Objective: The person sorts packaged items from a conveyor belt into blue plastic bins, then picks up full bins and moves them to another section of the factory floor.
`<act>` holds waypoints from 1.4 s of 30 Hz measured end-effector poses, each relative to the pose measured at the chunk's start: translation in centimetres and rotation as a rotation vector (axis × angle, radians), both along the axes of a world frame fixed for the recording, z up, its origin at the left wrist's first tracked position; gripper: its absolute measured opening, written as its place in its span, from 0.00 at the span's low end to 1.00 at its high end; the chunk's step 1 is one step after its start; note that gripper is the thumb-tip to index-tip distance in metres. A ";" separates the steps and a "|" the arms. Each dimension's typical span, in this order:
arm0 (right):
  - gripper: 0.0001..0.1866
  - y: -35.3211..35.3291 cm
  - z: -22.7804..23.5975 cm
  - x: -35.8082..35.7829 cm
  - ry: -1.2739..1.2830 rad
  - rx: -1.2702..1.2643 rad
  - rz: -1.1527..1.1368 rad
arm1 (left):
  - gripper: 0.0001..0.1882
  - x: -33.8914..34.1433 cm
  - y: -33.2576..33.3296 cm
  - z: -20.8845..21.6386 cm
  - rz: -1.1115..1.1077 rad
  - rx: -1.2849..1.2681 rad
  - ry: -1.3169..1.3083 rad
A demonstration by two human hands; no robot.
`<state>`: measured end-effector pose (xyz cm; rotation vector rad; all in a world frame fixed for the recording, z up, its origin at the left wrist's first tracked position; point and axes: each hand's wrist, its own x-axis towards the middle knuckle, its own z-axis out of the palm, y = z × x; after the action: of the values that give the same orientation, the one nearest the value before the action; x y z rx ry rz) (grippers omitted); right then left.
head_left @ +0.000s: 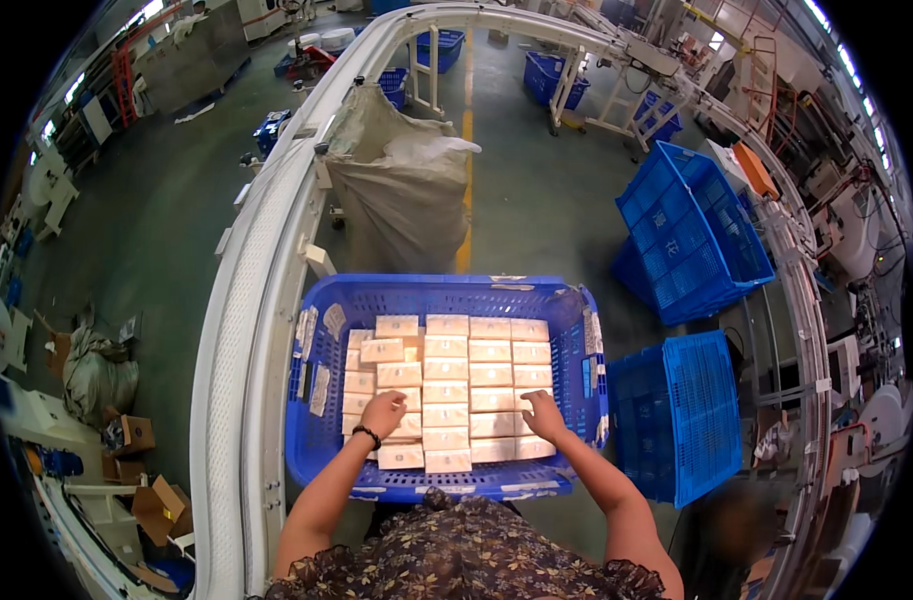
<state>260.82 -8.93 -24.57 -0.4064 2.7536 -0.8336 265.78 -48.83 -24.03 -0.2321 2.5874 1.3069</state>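
Blue basket (417,290) holding pale packs (446,368), mostly laid in columns, apparently uneven at upper left; left grip (385,411) curled over packs, hold indeterminable; right grip (545,415) loosely parted, seemingly empty.

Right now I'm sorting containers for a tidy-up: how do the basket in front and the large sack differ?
Colour: the basket is blue; the sack is greyish beige.
Form: the basket has firm, slotted walls; the sack sags in folds.
Contents: the basket holds rows of pale packs; the sack shows whitish sheeting at its mouth.
Both are near the white conveyor.
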 end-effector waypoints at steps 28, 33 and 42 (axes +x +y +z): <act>0.31 1.1 -12.4 -21.5 0.133 0.158 -0.256 | 0.35 -20.4 0.7 -11.3 0.179 -0.440 0.005; 0.34 -0.2 -3.9 -18.1 0.336 -0.021 -0.353 | 0.35 -16.6 0.6 -6.0 0.300 -0.436 0.278; 0.35 -5.8 20.9 -11.2 0.850 -0.118 -0.163 | 0.32 -2.8 -4.4 14.9 0.577 -0.302 0.728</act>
<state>249.61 -14.73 -3.63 -0.6966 3.5579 -1.0496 263.00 -53.25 -9.13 -0.7179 3.5276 1.3320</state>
